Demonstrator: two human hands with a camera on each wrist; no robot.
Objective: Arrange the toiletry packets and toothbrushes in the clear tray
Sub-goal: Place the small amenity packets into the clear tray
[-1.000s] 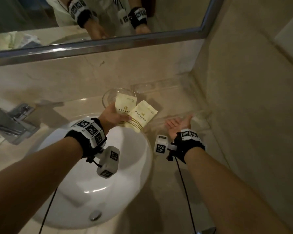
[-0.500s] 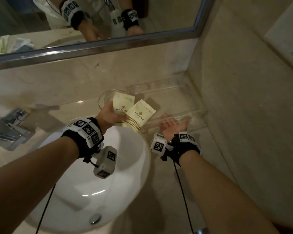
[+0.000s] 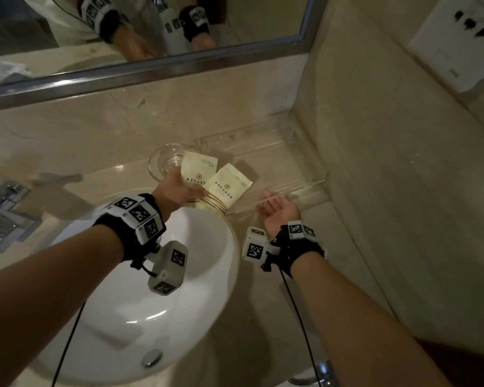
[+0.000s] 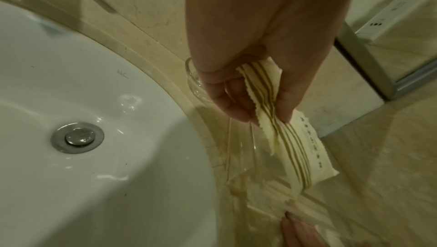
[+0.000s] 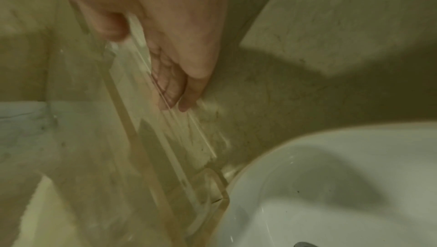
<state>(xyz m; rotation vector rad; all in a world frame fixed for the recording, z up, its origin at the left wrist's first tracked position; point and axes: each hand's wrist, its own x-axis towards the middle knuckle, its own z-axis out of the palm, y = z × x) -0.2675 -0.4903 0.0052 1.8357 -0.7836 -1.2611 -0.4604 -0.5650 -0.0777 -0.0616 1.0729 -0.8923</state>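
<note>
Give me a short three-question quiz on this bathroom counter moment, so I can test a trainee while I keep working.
1. True or false: the left hand pinches two pale yellow toiletry packets by their striped ends.
2. What does the right hand touch? A) the chrome tap B) the near rim of the clear plastic tray C) the round glass dish
3. Fill in: the clear plastic tray sits in the counter's corner, right of the white oval ____.

Key: 1 true; 2 B; 3 basin.
</note>
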